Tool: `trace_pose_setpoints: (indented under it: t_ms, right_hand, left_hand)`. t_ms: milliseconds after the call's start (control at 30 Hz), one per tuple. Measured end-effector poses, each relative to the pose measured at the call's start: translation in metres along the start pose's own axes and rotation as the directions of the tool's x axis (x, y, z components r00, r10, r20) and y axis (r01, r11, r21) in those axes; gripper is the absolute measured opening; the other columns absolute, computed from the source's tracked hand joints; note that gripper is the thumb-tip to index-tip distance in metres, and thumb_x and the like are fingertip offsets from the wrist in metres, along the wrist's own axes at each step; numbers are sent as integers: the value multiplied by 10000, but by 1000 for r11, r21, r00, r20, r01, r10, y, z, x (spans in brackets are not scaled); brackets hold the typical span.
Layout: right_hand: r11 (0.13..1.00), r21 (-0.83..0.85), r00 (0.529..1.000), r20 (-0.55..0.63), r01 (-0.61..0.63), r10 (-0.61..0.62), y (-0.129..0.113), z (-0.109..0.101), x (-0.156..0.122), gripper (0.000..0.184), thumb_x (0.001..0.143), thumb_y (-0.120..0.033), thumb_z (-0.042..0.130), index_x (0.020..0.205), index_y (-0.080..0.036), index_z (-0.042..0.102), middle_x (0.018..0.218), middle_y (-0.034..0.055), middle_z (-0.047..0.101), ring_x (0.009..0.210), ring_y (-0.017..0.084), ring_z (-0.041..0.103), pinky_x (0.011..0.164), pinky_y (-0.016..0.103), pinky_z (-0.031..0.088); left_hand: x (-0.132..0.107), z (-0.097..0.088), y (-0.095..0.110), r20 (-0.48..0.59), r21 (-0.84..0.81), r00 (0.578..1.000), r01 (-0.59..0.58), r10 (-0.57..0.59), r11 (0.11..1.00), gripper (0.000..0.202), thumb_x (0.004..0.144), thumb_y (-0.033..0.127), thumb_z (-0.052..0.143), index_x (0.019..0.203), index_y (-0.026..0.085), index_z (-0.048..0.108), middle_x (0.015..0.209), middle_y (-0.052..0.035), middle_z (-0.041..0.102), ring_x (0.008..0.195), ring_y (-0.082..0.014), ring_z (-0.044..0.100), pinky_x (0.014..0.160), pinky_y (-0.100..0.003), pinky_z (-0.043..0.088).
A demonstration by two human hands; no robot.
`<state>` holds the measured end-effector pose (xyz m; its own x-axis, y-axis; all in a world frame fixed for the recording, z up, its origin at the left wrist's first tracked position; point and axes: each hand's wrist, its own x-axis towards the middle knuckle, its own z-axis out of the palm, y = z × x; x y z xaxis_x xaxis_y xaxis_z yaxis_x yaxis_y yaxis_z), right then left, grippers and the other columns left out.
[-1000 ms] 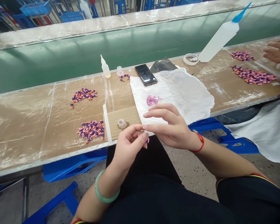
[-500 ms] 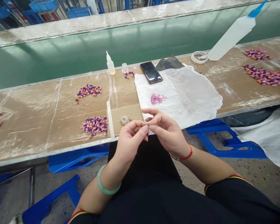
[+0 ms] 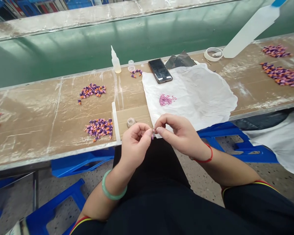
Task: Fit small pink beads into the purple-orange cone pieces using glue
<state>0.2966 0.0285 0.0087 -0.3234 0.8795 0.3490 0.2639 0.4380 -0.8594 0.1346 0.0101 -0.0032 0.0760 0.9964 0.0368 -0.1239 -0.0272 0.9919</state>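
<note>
While our left hand [image 3: 135,145] pinches a pink piece [image 3: 152,136] by the worktop [image 3: 29,120] and our right hand [image 3: 182,134] pinches beside it, on what we cannot tell, we should keep both grips light and steady.

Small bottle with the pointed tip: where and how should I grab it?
I'd probably grip the small bottle around its wider lower body, coming from the near left side. It stands on its base, the top narrows to a thin tip, and a clear jar sits close on its right.
</note>
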Motion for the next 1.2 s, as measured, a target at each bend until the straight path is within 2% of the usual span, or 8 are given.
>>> trace_pose_setpoints:
  t_ms: [233, 433, 600, 767, 900, 1067, 1200]
  right_hand:
    - [999, -32, 993, 106, -39, 42, -3, -3, 4, 116, 812, -143, 567, 706, -190, 562, 637, -21, 577, 598, 110, 510, 568, 258, 419]
    - [998, 43, 989, 143, -55, 48, -2, -3, 6, 141, 892, -180, 507, 753, -193, 526, 671, -17, 549, 609, 110, 491, 573, 262, 417]
    - [1000, -26, 984, 176, 6, -2, -3, -1, 9, 144, 907, -156, 484, 771, -199, 507, 675, -20, 532, 609, 110, 477, 568, 257, 399]
    - [966, -183, 969, 200, 184, -147, 11, 10, 28, 128, 889, -139, 496, 785, -211, 477, 697, -14, 538, 622, 120, 475, 583, 259, 386]
    - [850, -390, 907, 365, 354, -211, 31, 25, 58, 123, 872, -150, 452, 775, -220, 422, 710, 18, 518, 663, 158, 449, 627, 292, 364]
    - [643, -565, 786, 611, 517, -95, 39, 35, 88, 152, 881, -163, 465, 739, -211, 438, 692, 52, 523, 672, 188, 422, 642, 326, 319]
    - [516, -585, 700, 713, 626, -40, 36, 37, 97, 149, 897, -180, 507, 748, -191, 512, 675, 56, 543, 653, 194, 424, 634, 337, 298]
  left_hand:
    - [1, -3, 2, 82, 65, 996, 37, -43, 997, 196, 808, 290, 682, 678, 184, 581, 536, 39, 496, 476, -78, 405, 449, -203, 326]
    - [-1, -9, -2, 63, -56, 996, 65, -61, 996, 208, 846, 344, 708, 767, 180, 607, 596, 32, 548, 516, -81, 484, 503, -198, 400]
    - [-5, -20, -8, 59, -89, 997, 64, -59, 994, 301, 848, 439, 752, 777, 179, 618, 608, 16, 580, 535, -88, 512, 522, -205, 428]
    - [-12, -40, -18, 16, -127, 993, 114, -113, 985, 313, 805, 462, 795, 810, 166, 690, 686, -25, 685, 514, -83, 530, 482, -199, 436]
    - [-20, -57, -26, -59, -142, 974, 207, -217, 968, 290, 726, 397, 849, 822, 153, 724, 713, -50, 726, 516, -97, 572, 465, -198, 466]
    - [-23, -70, -33, -105, -191, 955, 255, -277, 948, 257, 684, 329, 851, 784, 145, 700, 611, -24, 692, 457, -83, 544, 423, -176, 438]
    - [-21, -74, -36, -96, -230, 957, 246, -274, 941, 256, 692, 322, 844, 782, 152, 676, 604, -14, 684, 448, -79, 536, 418, -174, 426]
